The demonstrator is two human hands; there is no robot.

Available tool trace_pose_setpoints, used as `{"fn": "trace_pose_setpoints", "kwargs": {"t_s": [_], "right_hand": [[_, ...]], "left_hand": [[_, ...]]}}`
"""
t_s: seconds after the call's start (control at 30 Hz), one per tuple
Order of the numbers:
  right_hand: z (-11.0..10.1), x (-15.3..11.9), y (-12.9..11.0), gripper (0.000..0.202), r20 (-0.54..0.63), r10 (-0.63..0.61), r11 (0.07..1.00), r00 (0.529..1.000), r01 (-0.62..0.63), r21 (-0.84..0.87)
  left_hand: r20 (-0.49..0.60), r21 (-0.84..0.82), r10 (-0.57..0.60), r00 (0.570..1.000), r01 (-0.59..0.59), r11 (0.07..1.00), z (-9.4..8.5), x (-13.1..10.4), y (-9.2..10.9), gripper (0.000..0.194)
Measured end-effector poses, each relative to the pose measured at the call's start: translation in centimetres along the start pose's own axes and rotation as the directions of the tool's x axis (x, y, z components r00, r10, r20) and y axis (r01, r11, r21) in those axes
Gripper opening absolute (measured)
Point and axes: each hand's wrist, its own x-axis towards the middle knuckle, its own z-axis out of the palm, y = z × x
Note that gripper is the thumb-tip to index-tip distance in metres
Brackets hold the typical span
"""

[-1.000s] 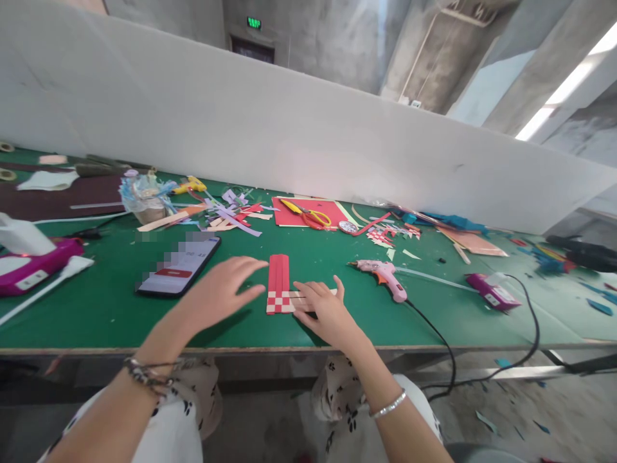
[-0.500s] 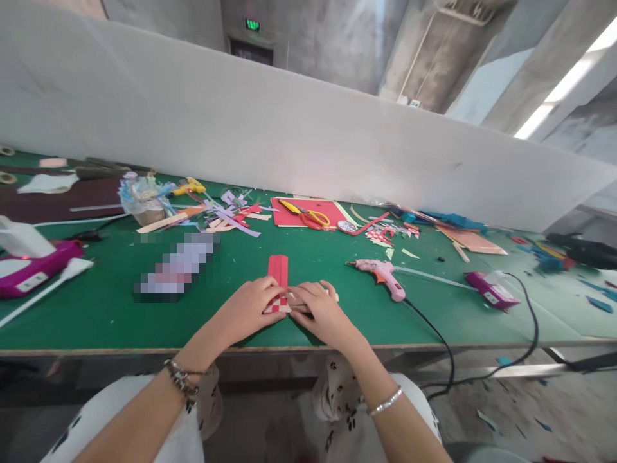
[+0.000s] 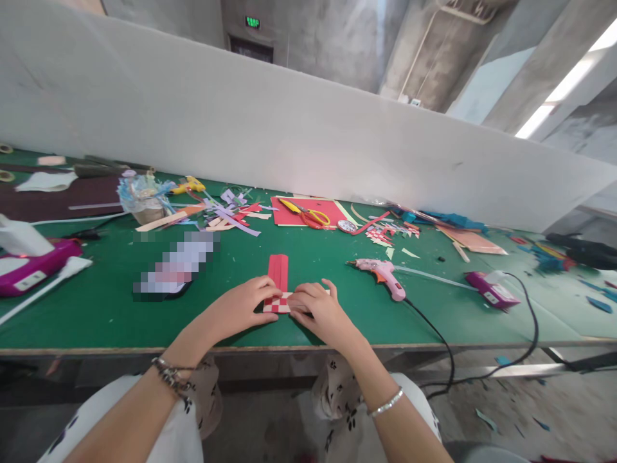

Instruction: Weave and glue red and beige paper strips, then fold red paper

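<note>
A long white board (image 3: 308,138) stands along the far side of the green table (image 3: 236,257). At the table's near edge, the left hand (image 3: 234,310) has its fingers and thumb gripping the left end of the weave, fingertips on top and thumb along the near edge. The right hand (image 3: 325,312) lies just beside it, fingers bent over the cream strips; whether they grip or only press, I cannot tell. Near the board lies a red sheet (image 3: 284,219). A phone (image 3: 183,260), mostly pixelated, rests left of the hands. The weave (image 3: 278,273) is flat on the table, its red strips pointing toward the board, its checked part between the hands. To its right lies a pink glue gun (image 3: 384,274). Smaller, the yellow-and-red scissors (image 3: 304,211) rest on the sheet.
</note>
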Motion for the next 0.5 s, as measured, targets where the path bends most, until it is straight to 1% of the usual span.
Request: {"fn": "trace_pose_setpoints", "kwargs": {"t_s": [0.1, 0.2, 0.37, 0.5], "right_hand": [[-0.11, -0.01, 0.01, 0.013, 0.005, -0.004, 1.0, 1.0, 0.005, -0.011], [-0.24, -0.02, -0.01, 0.013, 0.009, -0.006, 1.0, 1.0, 0.006, -0.011], [-0.21, -0.04, 0.02, 0.013, 0.008, 0.006, 1.0, 1.0, -0.006, 0.018], [-0.18, -0.16, 0.0, 0.013, -0.025, 0.004, 1.0, 1.0, -0.003, 0.018]], "left_hand": [[0.032, -0.053, 0.017, 0.999, -0.015, 0.999, -0.33, -0.2, -0.45, 0.03], [0.034, -0.057, 0.012, 0.999, -0.01, 0.998, -0.45, -0.27, -0.7, 0.027], [0.027, -0.006, 0.019, 0.999, -0.019, 1.0, -0.55, -0.21, -0.51, 0.023], [0.035, 0.073, 0.044, 0.998, -0.047, 0.996, -0.75, -0.24, -0.24, 0.02]]}}
